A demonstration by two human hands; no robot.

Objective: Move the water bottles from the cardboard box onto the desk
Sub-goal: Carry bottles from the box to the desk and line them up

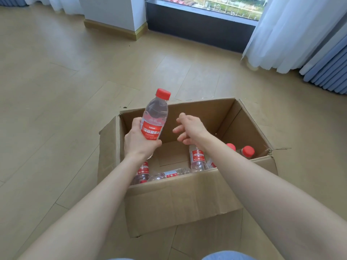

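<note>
Brown cardboard box (pixel 206 113), open on wooden floor (pixel 56 91): five clear red-capped water bottles (pixel 197 160) inside, partly hidden by forearms (pixel 105 194) and box wall (pixel 187 196). Left hand (pixel 139 141) grips a sixth bottle (pixel 155 117) above; right hand (pixel 189 130) hovers, fingers loose.

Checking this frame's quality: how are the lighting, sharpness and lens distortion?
Head view: even daylight from the window, no strong glare; bottle in the left hand and the open right hand look fairly sharp; wide-angle lens bends the curtains and floor lines near the edges.
</note>
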